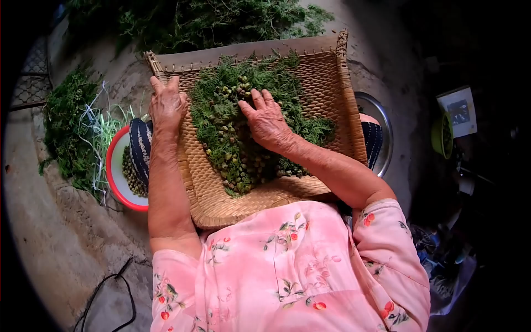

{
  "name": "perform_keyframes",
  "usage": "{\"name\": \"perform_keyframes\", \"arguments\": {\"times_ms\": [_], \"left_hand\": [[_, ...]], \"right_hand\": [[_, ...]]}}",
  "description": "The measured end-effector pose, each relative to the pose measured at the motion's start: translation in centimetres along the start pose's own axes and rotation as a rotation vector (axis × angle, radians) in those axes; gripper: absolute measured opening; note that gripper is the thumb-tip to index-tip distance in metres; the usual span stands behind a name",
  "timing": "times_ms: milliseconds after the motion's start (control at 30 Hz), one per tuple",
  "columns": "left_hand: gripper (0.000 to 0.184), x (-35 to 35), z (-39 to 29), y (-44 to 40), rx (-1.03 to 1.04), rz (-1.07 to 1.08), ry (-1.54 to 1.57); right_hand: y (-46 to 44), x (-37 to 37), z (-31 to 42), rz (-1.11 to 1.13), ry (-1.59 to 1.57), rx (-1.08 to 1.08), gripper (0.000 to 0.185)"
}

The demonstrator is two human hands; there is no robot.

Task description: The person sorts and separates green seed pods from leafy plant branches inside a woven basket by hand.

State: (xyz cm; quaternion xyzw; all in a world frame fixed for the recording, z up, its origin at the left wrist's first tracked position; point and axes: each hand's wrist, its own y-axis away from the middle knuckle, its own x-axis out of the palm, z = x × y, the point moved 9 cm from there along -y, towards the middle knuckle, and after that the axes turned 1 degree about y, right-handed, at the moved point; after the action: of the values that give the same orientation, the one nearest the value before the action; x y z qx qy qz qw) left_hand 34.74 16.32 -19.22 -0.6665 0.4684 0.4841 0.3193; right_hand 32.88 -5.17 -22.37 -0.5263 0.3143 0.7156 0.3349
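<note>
Two hands (166, 105) (266, 123) share one tray (325, 91) between two basins (116, 160) (389, 133).

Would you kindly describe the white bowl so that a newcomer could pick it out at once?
Start at the large woven tray. Left of it, past the left forearm, sits the white bowl; its red rim sets it apart from the metal basin opposite.

And no readable text in front of you now: over to your right, that white printed sheet (458, 112) carries a dark picture block, perhaps some lettering too, but it's too small and dim to read.
</note>
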Motion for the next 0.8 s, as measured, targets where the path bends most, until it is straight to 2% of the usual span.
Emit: {"name": "perform_keyframes", "arguments": {"times_ms": [100,167,233,433,533,667,700,800], "left_hand": [[0.043,-0.1,0.2,-0.1,-0.004,-0.008,0.033],[0.042,0.1,0.1,0.1,-0.020,0.031,0.033],[0.042,-0.2,0.0,0.4,0.003,-0.011,0.043],[0.045,-0.1,-0.2,0.3,0.014,-0.007,0.064],[0.048,-0.3,-0.4,0.4,0.005,0.002,0.032],[0.049,-0.6,-0.5,0.5,-0.008,0.001,0.032],[0.049,-0.6,-0.6,0.5,0.000,-0.001,0.034],[0.049,-0.7,-0.5,0.5,0.003,-0.019,0.048]], "right_hand": [[-0.2,-0.3,3.3,-0.059,0.048,-0.189,0.051],[-0.5,-0.1,3.4,-0.057,0.104,-0.226,0.048],[-0.4,-0.8,1.3,-0.056,0.109,-0.175,0.049],[0.3,-3.6,-7.3,0.134,0.125,0.104,0.048],[0.5,-4.5,-10.5,0.001,0.081,0.189,0.040],[0.2,-4.0,-7.9,-0.079,-0.047,0.179,0.044],[0.2,-2.8,-7.0,-0.001,-0.092,0.215,0.048],[0.7,-1.3,-2.3,0.038,-0.119,0.147,0.054]]}}
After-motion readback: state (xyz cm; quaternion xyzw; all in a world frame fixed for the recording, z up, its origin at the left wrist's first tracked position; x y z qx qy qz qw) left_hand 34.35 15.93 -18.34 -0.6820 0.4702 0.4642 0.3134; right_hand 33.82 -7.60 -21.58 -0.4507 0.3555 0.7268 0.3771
